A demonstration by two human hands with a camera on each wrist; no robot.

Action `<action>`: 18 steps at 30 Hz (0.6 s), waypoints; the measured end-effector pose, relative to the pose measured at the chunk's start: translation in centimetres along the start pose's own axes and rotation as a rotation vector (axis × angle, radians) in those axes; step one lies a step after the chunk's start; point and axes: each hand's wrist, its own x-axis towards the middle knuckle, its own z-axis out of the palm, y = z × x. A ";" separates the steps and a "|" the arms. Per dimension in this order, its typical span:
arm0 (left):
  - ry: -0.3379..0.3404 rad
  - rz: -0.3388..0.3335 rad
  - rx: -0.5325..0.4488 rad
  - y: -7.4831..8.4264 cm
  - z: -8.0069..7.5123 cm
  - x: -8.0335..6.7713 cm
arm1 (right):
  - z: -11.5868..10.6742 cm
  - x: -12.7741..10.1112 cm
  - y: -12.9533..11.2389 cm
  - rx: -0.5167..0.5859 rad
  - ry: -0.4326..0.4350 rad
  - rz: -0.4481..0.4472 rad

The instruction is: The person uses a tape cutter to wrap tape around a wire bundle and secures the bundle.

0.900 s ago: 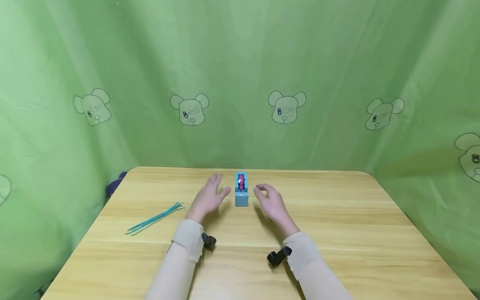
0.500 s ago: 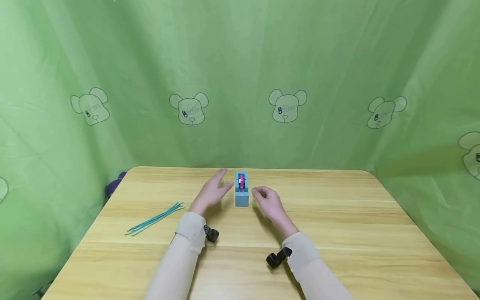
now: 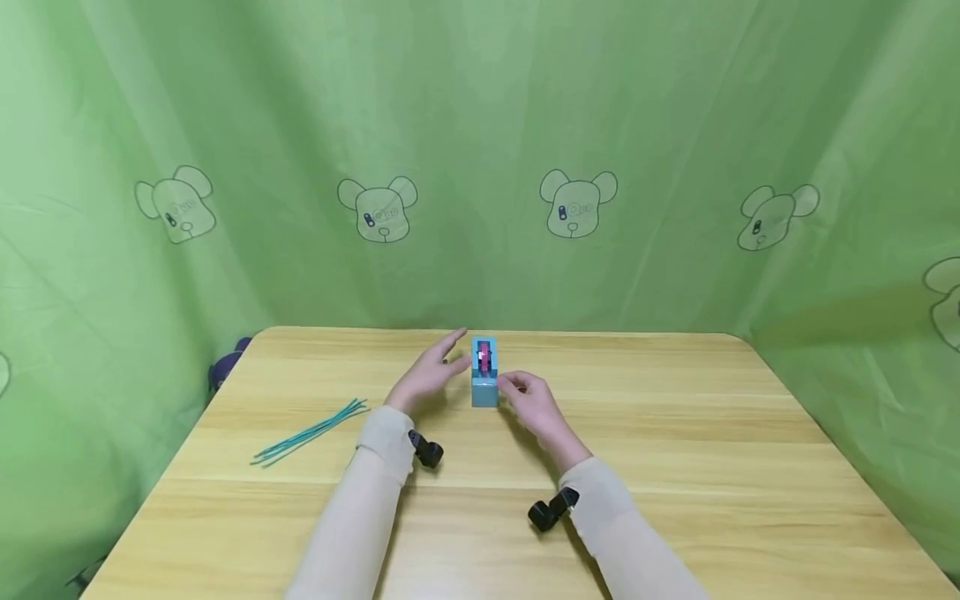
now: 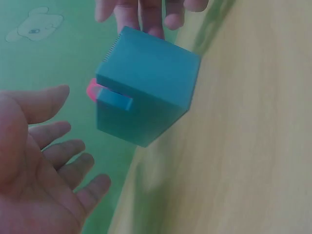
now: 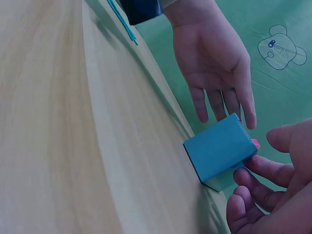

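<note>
A blue tape dispenser with a pink tape roll in its top stands upright near the table's far edge. Its serrated edge shows in both wrist views. My left hand is at its left side, fingers extended and apart, thumb tip close by the dispenser's wall. On the other side, my right hand has its fingers bent loosely, with fingertips right at the dispenser's front right edge. In the right wrist view the right hand's fingertips overlap the dispenser's corner.
A loose bunch of thin teal sticks lies on the wooden table to the left. Green curtains printed with bear heads hang behind and beside the table. A purple object shows past the far left corner.
Both hands have moved in closer to the tape dispenser, the left going forward and rightward, the right leftward up to its edge. The dispenser and sticks stay in place.
</note>
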 end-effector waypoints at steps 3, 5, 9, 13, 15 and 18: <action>-0.027 -0.004 -0.054 -0.4 0.3 0.1 | 0.3 0.1 0.2 0.015 -0.003 0.014; -0.045 -0.016 -0.092 -0.6 0.4 0.3 | 0.5 0.1 0.2 0.017 -0.003 0.019; -0.062 -0.024 -0.175 -0.6 0.5 0.9 | 0.8 0.5 -0.1 0.036 -0.003 0.017; -0.089 -0.012 -0.248 -0.8 0.7 1.5 | 1.1 0.7 -0.6 0.056 0.008 0.012; -0.108 -0.017 -0.267 -1.0 0.8 1.7 | 1.1 0.7 -0.8 0.057 0.017 0.013; -0.124 -0.022 -0.293 -1.6 1.1 1.7 | 1.2 0.7 -0.6 0.054 0.019 0.010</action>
